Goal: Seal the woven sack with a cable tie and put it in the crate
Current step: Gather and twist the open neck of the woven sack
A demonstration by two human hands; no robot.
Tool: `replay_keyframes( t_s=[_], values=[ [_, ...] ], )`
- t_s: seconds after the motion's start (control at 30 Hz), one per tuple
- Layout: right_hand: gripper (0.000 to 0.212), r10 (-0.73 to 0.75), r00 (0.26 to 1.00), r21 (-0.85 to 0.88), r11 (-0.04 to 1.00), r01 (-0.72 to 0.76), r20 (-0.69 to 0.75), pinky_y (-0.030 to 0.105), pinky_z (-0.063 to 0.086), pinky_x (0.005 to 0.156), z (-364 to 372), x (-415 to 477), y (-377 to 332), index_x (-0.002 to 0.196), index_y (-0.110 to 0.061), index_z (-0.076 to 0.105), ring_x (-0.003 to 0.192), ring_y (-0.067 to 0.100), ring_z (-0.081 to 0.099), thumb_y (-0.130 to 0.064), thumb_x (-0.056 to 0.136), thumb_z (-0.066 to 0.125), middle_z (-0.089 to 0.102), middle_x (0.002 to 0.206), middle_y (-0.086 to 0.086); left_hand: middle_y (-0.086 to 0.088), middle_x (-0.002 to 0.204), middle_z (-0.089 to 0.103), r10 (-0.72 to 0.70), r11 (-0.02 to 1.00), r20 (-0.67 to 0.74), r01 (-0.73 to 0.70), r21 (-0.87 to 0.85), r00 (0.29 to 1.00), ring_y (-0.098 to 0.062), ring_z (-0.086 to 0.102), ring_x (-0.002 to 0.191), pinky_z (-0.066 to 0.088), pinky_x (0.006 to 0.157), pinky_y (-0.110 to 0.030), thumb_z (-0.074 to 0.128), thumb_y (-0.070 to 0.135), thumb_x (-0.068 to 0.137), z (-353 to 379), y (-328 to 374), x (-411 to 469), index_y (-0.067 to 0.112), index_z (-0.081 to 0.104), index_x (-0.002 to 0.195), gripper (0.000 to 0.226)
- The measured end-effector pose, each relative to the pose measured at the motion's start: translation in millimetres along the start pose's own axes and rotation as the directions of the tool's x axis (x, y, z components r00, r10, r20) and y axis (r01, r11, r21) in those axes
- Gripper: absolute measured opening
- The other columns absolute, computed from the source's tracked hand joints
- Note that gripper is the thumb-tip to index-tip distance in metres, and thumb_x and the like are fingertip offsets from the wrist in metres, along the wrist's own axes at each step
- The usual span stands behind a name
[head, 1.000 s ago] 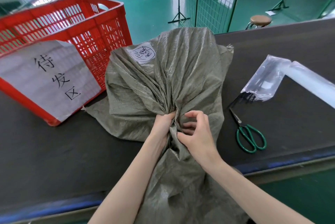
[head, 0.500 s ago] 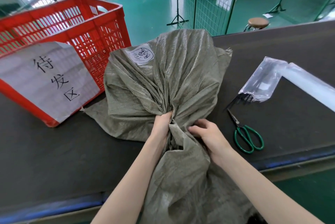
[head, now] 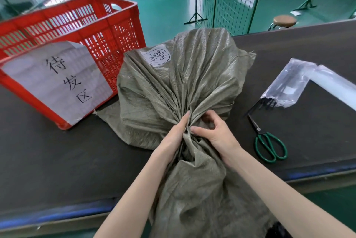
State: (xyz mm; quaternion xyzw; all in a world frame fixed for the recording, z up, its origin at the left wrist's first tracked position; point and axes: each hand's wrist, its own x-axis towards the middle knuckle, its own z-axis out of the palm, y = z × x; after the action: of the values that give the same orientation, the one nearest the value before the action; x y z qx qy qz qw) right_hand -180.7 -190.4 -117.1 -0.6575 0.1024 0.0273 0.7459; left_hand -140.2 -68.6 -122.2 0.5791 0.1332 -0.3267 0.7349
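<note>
A grey-green woven sack (head: 183, 83) lies full on the dark table, with a white handwritten label near its far end. Its open end hangs over the near table edge toward me. My left hand (head: 173, 137) squeezes the gathered neck from the left. My right hand (head: 215, 131) pinches the same bunched cloth from the right. A red slatted crate (head: 115, 31) stands at the far left, touching the sack. Black cable ties (head: 264, 104) poke out of a clear plastic bag (head: 289, 83) to the right.
Green-handled scissors (head: 269, 145) lie on the table right of my right hand. A white paper sign with black characters (head: 57, 81) hangs on the crate's front. A pale roll (head: 339, 89) sits at the right edge. Beyond the table are a green floor, a wire fence and a stool.
My right hand moved from the sack's lower right up onto the neck, opposite the left hand. The neck is bunched tighter. My left hand stayed in place.
</note>
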Motion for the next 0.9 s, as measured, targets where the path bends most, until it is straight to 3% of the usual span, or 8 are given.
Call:
replay_keyframes(
  t_s=[0.1, 0.2, 0.27, 0.43, 0.53, 0.6, 0.77, 0.9],
  values=[
    [0.071, 0.014, 1.0, -0.191, 0.982, -0.015, -0.007, 0.04, 0.041, 0.108, 1.5, -4.9, 6.8, 0.115, -0.033, 0.06, 0.116, 0.021, 0.057, -0.044, 0.05, 0.089, 0.055, 0.121, 0.01, -0.008, 0.112, 0.073, -0.059, 0.996, 0.107, 0.065, -0.058, 0.992, -0.019, 0.068, 0.105, 0.047, 0.102, -0.034, 0.042, 0.052, 0.096, 0.3, 3.1, -3.0, 0.014, 0.068, 0.116, 0.05],
    [0.072, -0.024, 0.999, -0.413, 0.911, 0.014, -0.021, 0.025, 0.037, 0.104, 3.9, -8.5, 10.2, 0.121, -0.026, 0.054, 0.112, 0.018, 0.049, -0.025, 0.058, 0.088, 0.046, 0.112, 0.008, -0.008, 0.106, 0.075, -0.04, 0.998, 0.085, 0.043, -0.04, 0.996, -0.018, 0.072, 0.096, 0.052, 0.095, -0.031, 0.055, 0.042, 0.093, -1.2, 1.6, -1.8, 0.011, 0.071, 0.111, 0.04],
    [0.067, -0.064, 0.997, -0.468, 0.883, 0.041, -0.033, 0.027, 0.039, 0.1, 7.4, -10.4, 11.1, 0.117, -0.02, 0.052, 0.11, 0.021, 0.049, -0.02, 0.059, 0.086, 0.046, 0.109, 0.009, -0.011, 0.11, 0.074, 0.014, 1.0, 0.007, -0.014, -0.024, 1.0, -0.021, 0.071, 0.101, 0.053, 0.096, -0.033, 0.065, 0.032, 0.087, 0.6, -2.0, 1.8, 0.006, 0.07, 0.113, 0.036],
    [0.066, -0.074, 0.989, -0.306, 0.952, 0.032, -0.127, 0.012, 0.044, 0.089, 3.3, -12.4, 12.7, 0.115, -0.017, 0.047, 0.101, 0.003, 0.057, -0.011, 0.061, 0.085, 0.056, 0.107, -0.01, -0.018, 0.12, 0.068, 0.197, 0.977, -0.112, -0.204, -0.056, 0.974, -0.029, 0.067, 0.104, 0.05, 0.101, -0.041, 0.061, 0.0, 0.086, 6.4, -7.7, 13.2, -0.001, 0.061, 0.122, 0.037],
    [0.064, -0.106, 0.958, -0.224, 0.974, 0.046, -0.266, 0.027, 0.047, 0.093, -8.1, -15.6, 13.2, 0.116, -0.014, 0.049, 0.103, 0.012, 0.056, -0.011, 0.064, 0.085, 0.055, 0.111, -0.003, -0.02, 0.122, 0.066, 0.217, 0.968, -0.124, -0.23, -0.1, 0.968, -0.03, 0.066, 0.1, 0.049, 0.101, -0.045, 0.058, -0.005, 0.086, 10.1, -6.5, 16.4, -0.002, 0.059, 0.124, 0.038],
    [0.074, -0.064, 0.942, -0.285, 0.958, -0.035, -0.329, 0.027, 0.04, 0.098, -17.1, -18.6, 14.7, 0.124, -0.016, 0.044, 0.11, 0.012, 0.048, -0.021, 0.064, 0.086, 0.046, 0.12, -0.001, -0.015, 0.121, 0.067, 0.241, 0.96, -0.126, -0.256, -0.117, 0.962, -0.028, 0.066, 0.102, 0.051, 0.099, -0.041, 0.056, -0.006, 0.087, 11.9, -7.1, 18.9, 0.001, 0.058, 0.125, 0.039],
    [0.074, 0.272, 0.944, -0.144, 0.943, -0.301, -0.189, 0.03, 0.046, 0.09, -25.6, -22.3, 18.3, 0.126, -0.018, 0.041, 0.098, 0.008, 0.059, -0.031, 0.067, 0.084, 0.059, 0.106, -0.009, -0.009, 0.114, 0.069, 0.269, 0.945, -0.15, -0.291, -0.149, 0.951, -0.02, 0.068, 0.097, 0.053, 0.095, -0.034, 0.054, -0.005, 0.089, 17.9, -11.3, 18.1, 0.01, 0.062, 0.117, 0.033],
    [0.053, 0.339, 0.935, -0.162, 0.922, -0.352, -0.099, 0.03, 0.052, 0.083, -27.0, -21.3, 15.8, 0.114, -0.013, 0.055, 0.096, 0.016, 0.067, -0.025, 0.071, 0.082, 0.069, 0.105, 0.002, -0.012, 0.12, 0.069, 0.25, 0.932, -0.181, -0.287, -0.22, 0.951, -0.027, 0.066, 0.109, 0.05, 0.1, -0.04, 0.057, -0.004, 0.087, 17.2, -15.8, 19.2, 0.007, 0.063, 0.118, 0.034]
  ],
)
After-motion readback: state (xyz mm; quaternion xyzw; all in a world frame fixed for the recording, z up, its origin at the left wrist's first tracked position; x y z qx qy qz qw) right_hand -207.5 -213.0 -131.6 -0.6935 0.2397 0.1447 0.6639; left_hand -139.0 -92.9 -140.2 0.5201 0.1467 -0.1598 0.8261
